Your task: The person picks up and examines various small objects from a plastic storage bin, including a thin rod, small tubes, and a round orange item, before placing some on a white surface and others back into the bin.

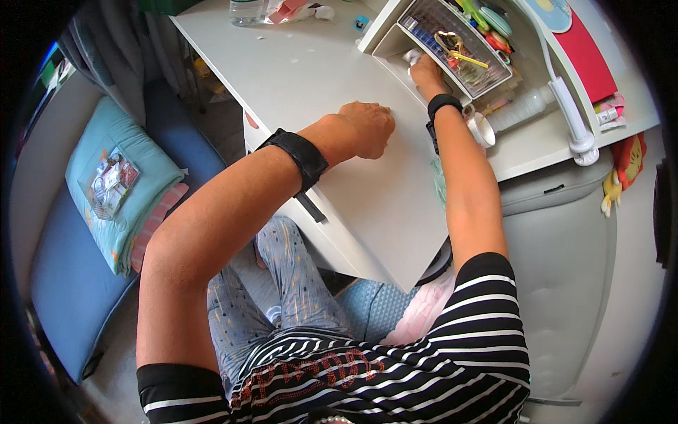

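My left hand (pixel 367 131) is curled closed over the white desk (pixel 318 78), its knuckles up and its palm side hidden. Nothing shows sticking out of it. My right hand (pixel 426 76) reaches into the white shelf beside the desk, next to a clear plastic organizer box (pixel 455 46). A small white piece (pixel 413 55) shows at its fingers, which are bent and partly hidden; what it is I cannot make out. Close by my right wrist, a white cup (pixel 482 131) lies tilted on the shelf.
A ribbed, translucent bottle (pixel 522 109) lies behind the cup. A white lamp arm (pixel 571 113) runs down the shelf's right side. At the desk's far edge stand a clear bottle (pixel 246 10) and crumpled pink-and-white packaging (pixel 289 10). Left, a blue bench (pixel 70 283) holds folded bedding (pixel 113 233).
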Demonstrator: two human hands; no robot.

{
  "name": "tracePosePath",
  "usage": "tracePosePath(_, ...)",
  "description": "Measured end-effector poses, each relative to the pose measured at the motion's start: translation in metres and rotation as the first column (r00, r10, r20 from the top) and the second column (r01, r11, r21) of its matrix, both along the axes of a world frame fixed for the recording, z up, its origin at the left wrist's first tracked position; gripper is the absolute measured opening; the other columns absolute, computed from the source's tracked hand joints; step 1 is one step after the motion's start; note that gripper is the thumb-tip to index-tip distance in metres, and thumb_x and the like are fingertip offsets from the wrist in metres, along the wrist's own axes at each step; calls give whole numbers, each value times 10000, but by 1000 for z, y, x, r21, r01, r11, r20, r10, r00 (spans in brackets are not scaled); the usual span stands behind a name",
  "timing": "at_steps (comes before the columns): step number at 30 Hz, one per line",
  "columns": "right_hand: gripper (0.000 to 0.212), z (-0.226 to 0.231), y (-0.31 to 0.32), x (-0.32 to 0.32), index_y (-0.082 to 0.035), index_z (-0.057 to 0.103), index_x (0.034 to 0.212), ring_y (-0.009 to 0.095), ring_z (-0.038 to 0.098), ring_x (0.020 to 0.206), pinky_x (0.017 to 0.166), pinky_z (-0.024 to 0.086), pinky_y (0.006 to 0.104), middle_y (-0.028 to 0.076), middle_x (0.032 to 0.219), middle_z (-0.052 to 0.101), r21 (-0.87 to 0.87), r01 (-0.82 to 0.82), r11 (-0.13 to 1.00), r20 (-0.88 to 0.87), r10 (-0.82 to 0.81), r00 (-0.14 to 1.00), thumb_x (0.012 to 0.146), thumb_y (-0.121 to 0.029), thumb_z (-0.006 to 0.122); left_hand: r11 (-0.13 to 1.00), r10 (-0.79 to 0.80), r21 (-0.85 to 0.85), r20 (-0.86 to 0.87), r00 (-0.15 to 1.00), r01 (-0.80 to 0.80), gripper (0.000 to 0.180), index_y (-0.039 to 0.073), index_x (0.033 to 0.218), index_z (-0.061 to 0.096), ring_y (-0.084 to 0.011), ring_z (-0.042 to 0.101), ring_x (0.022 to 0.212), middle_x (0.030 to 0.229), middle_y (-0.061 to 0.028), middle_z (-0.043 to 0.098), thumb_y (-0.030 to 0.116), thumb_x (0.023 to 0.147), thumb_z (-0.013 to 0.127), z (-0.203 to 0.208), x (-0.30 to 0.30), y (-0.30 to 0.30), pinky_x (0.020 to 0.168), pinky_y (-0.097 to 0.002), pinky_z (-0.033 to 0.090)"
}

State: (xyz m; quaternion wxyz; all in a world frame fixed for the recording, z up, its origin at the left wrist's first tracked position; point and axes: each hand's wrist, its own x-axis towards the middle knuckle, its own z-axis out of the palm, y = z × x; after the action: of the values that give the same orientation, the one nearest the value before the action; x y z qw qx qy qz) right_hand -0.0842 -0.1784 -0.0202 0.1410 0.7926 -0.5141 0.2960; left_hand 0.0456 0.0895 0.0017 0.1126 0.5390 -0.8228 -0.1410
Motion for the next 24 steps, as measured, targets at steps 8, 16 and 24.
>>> tracePosePath(8, 355, -6, -59, 9, -7, 636, 1043, 392, 610, 975, 859, 467, 424, 222, 1104, 615, 414, 173, 894, -207, -93, 974, 816, -225, 472, 994, -47, -95, 69, 997, 54, 426, -41, 1174, 523, -281, 441, 1244, 1293, -166, 486, 187, 818, 581, -7, -4, 4, 991, -406, 390)
tracePosePath(16, 352, 23, -49, 45, -7, 643, 1040, 399, 590, 1023, 897, 453, 427, 204, 1126, 614, 459, 263, 849, -300, -130, 945, 806, -210, 477, 983, 0, -184, 104, 995, 19, 461, -80, 1217, 496, -282, 424, 1267, 1351, -203, 444, 143, 816, 538, -10, -3, 12, 1012, -405, 375)
tracePosePath(24, 349, 37, 4, 57, -7, 649, 1037, 407, 569, 1071, 935, 439, 430, 187, 1147, 613, 573, 226, 788, -307, -50, 951, 796, -195, 481, 996, -32, -83, 98, 995, 40, 480, -43, 1257, 476, -272, 409, 1280, 1360, -171, 445, 174, 834, 549, -6, -4, 5, 1032, -405, 348)
